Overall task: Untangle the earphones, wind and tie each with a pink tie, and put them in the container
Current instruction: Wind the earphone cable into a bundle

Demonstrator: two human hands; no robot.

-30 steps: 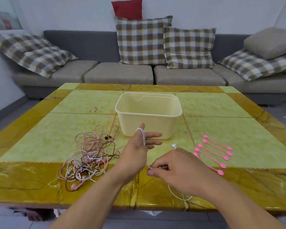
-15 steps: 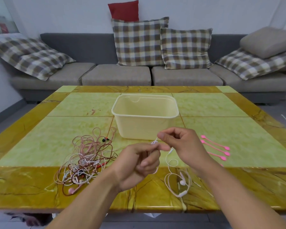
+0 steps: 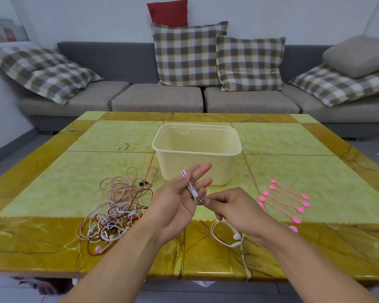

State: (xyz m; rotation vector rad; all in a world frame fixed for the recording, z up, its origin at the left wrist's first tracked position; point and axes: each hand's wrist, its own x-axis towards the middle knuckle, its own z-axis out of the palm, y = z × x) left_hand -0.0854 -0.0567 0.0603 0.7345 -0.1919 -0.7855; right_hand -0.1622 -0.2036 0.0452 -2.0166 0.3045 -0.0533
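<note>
The step in hand looks like the winding of one white earphone [image 3: 190,186]. The left hand [image 3: 179,200] is raised in front of the container [image 3: 197,149], palm turned to the person, fingers nearly straight and a little spread; several turns of the white cord lie across these fingers. The right hand [image 3: 232,206] is just beside it, fingers curled, and it pinches the cord near the metal plug, close to the left fingertips. The rest of this cord hangs down to the table [image 3: 53,193] and makes a loose loop with the ear pieces [image 3: 236,236] on the brown border, on the near side of the container.

My judgement is that the winding is only partly done. The next move asks the right hand to carry the loose part around the left fingers again, with light pull, until the loop on the table is taken up. After that a pink tie is needed.

The pink ties [image 3: 284,201] lie in a row to the right of the container, well apart from it. To the left of the container lies the tangled pile [image 3: 116,206] of pink, white and dark red cords, not yet sorted. The container seems empty. Nothing stands between the hands and the ties. Behind the table there is a grey sofa [image 3: 158,99] with checked cushions.
</note>
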